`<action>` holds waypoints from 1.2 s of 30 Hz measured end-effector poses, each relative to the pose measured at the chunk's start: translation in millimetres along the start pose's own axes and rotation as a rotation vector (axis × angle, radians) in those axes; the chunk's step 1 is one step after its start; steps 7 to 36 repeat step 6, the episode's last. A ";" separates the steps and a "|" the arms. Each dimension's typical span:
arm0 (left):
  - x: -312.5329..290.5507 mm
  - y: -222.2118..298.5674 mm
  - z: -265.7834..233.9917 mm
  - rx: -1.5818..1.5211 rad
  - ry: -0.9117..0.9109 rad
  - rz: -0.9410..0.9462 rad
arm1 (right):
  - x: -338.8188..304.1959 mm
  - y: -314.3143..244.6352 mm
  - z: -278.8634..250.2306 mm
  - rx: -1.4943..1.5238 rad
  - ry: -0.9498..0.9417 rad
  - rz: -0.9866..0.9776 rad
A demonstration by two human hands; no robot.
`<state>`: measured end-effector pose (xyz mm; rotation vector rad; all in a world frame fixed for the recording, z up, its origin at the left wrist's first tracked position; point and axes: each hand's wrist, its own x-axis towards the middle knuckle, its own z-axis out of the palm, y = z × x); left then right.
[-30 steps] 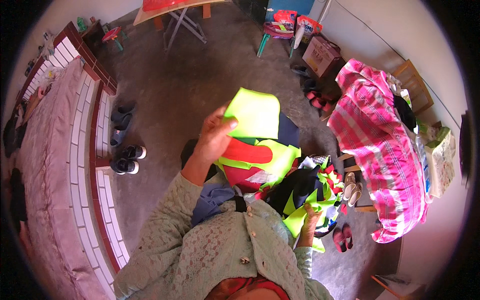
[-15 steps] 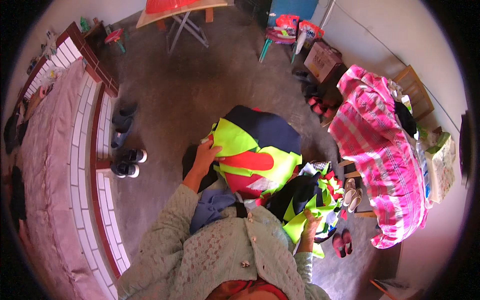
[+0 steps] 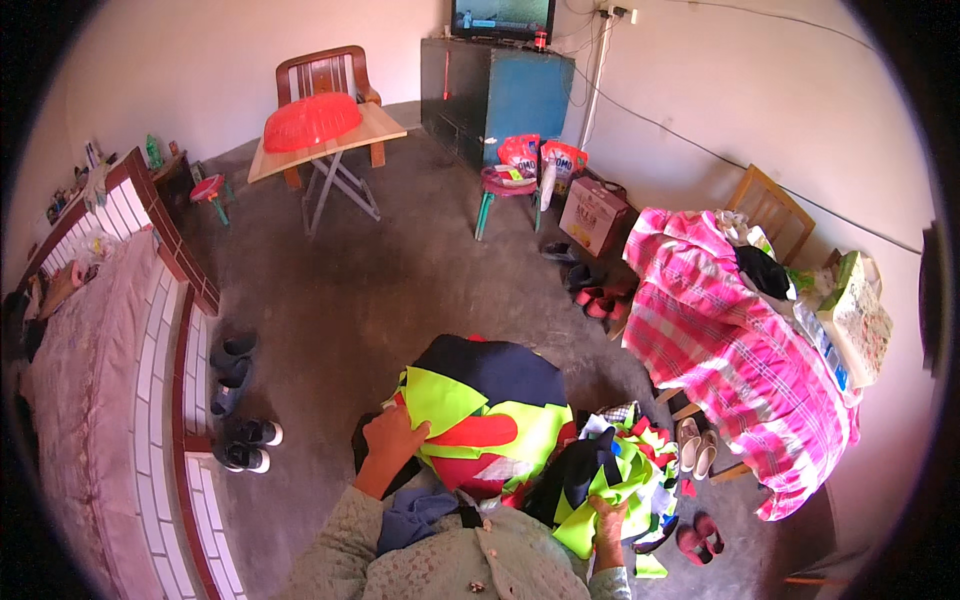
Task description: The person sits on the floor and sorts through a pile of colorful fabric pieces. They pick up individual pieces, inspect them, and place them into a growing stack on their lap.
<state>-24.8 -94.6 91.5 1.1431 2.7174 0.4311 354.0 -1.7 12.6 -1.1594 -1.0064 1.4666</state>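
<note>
On my lap lies a bundle of patchwork cloth [image 3: 490, 370] in navy, neon yellow-green, red and white. My left hand [image 3: 393, 440] is closed on its left edge, with the thumb on the yellow-green part. To the right sits a heap of fabric scraps [image 3: 650, 455], mostly black, neon yellow-green, red and blue. My right hand [image 3: 608, 525] is closed round a neon yellow-green fabric scrap [image 3: 575, 528] at the near side of this heap. Its fingertips are partly hidden. A blue-grey cloth [image 3: 410, 522] lies below my left wrist.
A pink plaid cloth [image 3: 725, 340] covers furniture on the right. Shoes stand near it, including beige shoes [image 3: 697, 445] and dark red shoes [image 3: 700, 538]. Black shoes [image 3: 245, 445] line the brick-edged bed [image 3: 90, 400]. Ahead are a folding table [image 3: 375, 130] with a red basin [image 3: 312, 122] and a small stool [image 3: 508, 182].
The view has tilted up, so the cabinet, screen and chair at the back show more. My hands and the cloth appear lower in the picture; both hands keep their hold.
</note>
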 end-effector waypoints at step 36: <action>-10.0 24.6 -49.1 -0.560 0.242 0.515 | 0.7 2.3 -4.0 -0.076 -0.015 0.055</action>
